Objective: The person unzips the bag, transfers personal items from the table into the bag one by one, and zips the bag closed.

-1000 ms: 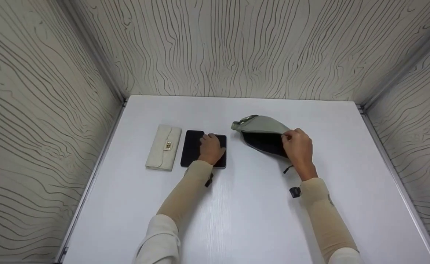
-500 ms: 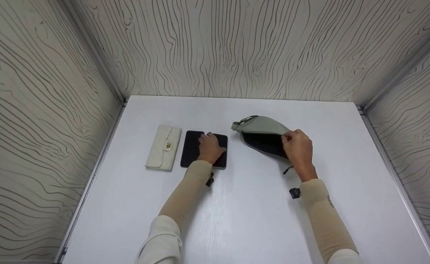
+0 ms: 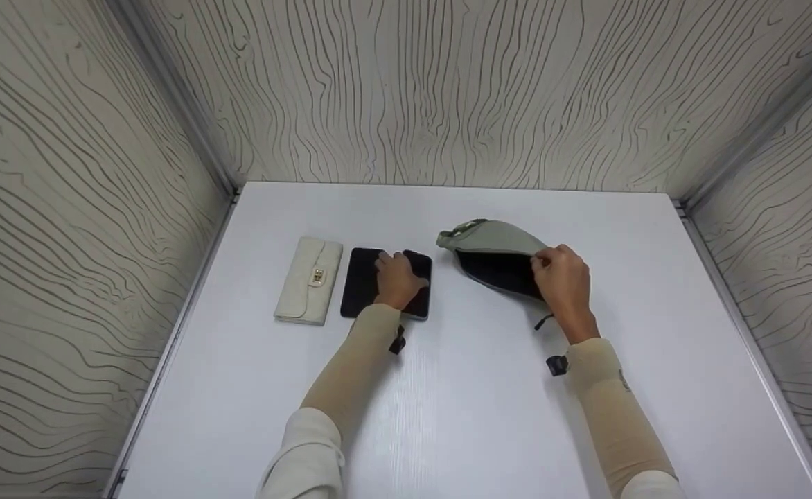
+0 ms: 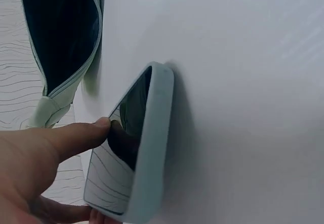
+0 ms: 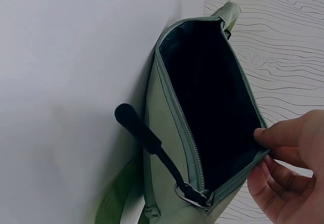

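My left hand [image 3: 398, 281] grips a phone [image 4: 158, 128] with a dark, glossy screen and a pale blue-green case. The phone lies on the table, its screen reflecting the surroundings. Just left of it, partly behind the hand, is a second flat black device [image 3: 359, 281]; whether the two touch is hidden. My right hand [image 3: 564, 281] pinches the rim of a sage-green zip bag [image 5: 172, 123] between thumb and fingers. The unzipped mouth gapes, and its dark interior [image 5: 207, 82] shows no detail. A black zip pull [image 5: 139, 128] hangs from the slider.
A cream wallet [image 3: 305, 281] with a gold clasp lies left of the devices. Everything rests on a white table [image 3: 447, 416]. Wood-grain panels [image 3: 406, 90] rise behind it and at both sides. The bag's green strap [image 5: 119, 193] lies beside it.
The phone under my left hand has slid slightly to the right, away from the black device. My right hand and the bag have stayed in place.
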`<state>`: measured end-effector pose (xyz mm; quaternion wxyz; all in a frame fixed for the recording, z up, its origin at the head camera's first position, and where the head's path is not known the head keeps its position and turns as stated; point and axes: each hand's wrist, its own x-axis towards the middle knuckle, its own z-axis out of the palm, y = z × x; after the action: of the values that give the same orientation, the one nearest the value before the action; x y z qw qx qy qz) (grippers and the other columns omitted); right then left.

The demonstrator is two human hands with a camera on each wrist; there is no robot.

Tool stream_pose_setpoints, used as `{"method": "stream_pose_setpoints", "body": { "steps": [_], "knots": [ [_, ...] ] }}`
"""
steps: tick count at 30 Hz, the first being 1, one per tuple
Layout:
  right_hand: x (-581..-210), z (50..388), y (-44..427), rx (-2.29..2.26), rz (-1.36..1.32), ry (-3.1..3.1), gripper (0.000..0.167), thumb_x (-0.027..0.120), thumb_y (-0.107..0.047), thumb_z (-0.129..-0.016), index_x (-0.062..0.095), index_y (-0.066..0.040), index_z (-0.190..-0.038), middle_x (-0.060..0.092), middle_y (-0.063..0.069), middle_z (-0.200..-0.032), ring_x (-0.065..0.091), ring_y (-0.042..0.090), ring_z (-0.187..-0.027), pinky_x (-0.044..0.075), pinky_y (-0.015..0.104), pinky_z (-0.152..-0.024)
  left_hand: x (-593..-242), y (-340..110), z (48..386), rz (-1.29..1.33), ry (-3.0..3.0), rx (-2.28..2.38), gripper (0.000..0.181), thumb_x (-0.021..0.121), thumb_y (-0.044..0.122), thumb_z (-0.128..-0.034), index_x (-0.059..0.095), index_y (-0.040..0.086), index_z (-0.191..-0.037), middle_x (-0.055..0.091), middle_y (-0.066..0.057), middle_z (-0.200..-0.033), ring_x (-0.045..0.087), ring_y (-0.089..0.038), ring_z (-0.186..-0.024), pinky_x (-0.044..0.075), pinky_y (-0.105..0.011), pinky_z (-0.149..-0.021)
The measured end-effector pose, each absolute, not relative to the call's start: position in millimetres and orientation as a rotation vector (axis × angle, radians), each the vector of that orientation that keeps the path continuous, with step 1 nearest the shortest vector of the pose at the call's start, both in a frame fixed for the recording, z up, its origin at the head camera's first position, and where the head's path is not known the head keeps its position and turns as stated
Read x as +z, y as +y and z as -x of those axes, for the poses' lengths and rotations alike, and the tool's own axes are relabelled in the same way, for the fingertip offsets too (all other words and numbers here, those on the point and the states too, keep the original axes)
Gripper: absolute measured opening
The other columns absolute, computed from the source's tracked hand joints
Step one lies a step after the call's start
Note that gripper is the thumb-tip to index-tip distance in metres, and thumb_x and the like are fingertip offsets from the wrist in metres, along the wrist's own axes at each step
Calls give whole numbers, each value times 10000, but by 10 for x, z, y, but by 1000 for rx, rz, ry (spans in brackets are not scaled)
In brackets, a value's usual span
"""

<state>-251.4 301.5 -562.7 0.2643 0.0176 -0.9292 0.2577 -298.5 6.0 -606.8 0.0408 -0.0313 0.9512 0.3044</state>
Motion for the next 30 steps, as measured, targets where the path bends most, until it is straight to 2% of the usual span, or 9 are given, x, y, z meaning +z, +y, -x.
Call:
{"method": "stream_pose_setpoints", "body": {
  "steps": [8,12,19,23,30],
  "knots": [
    [-5635,2514,3020,709,-35,-2520,92,765,-14,-926,800,71,-919,720,224,-855,714,396,-798,581,527,-721,-6090,64,2991,54,2862,1112,738,891,191,-864,484,-105,-1405,410,-279,-1457,522,-391,-1321,552,-450,-1061],
    [-5630,2515,3021,715,-34,-2522,94,765,-15,-926,801,71,-919,725,224,-858,716,395,-802,582,525,-722,-6100,65,2991,-10,2822,1172,740,841,148,-897,405,-102,-1440,477,-305,-1412,605,-413,-1251,548,-476,-1057],
    [-5625,2516,3021,708,-33,-2535,99,765,-24,-932,803,67,-929,726,226,-863,711,390,-795,579,526,-719,-6119,79,3016,-10,2668,1299,823,761,83,-964,229,-83,-1570,605,-334,-1417,652,-410,-1285,548,-475,-1072],
    [-5624,2513,3020,701,-30,-2544,109,760,-31,-939,802,70,-936,725,231,-868,711,392,-794,581,531,-712,-6131,99,3038,-21,2654,1264,785,737,106,-995,248,-50,-1589,625,-315,-1411,681,-377,-1252,567,-451,-1044],
    [-5628,2519,3016,691,-37,-2538,111,765,-35,-937,802,69,-932,725,229,-864,711,391,-786,582,525,-708,-6121,105,3027,-68,2697,1254,600,736,104,-992,456,-75,-1491,659,-293,-1368,685,-374,-1249,569,-462,-1051]
  ]
}}
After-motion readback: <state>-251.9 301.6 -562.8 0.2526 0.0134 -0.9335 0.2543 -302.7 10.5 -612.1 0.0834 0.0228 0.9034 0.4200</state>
